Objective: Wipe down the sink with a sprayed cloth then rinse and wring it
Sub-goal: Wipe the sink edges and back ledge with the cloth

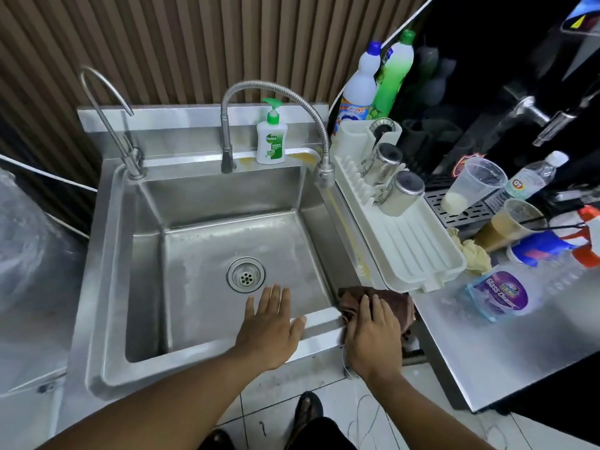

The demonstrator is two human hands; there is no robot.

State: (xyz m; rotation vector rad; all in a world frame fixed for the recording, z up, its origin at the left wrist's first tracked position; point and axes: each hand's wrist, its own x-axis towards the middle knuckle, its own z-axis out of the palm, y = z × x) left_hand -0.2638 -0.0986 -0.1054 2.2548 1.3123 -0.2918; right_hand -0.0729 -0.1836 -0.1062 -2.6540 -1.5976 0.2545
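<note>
While our left hand (271, 326) lies flat with straight fingers over the front rim of the steel sink (110, 254), our right hand (373, 336) presses, fingers nearly straight, on the brown cloth (394, 303) bunched at the sink's front right corner. Beside it on the counter (519, 345), a white drying rack (418, 251) holds two steel mugs (402, 191) tipped over. A clear plastic cup (474, 183) holds a little white liquid, and a second cup (506, 225) holds a brown drink.
</note>
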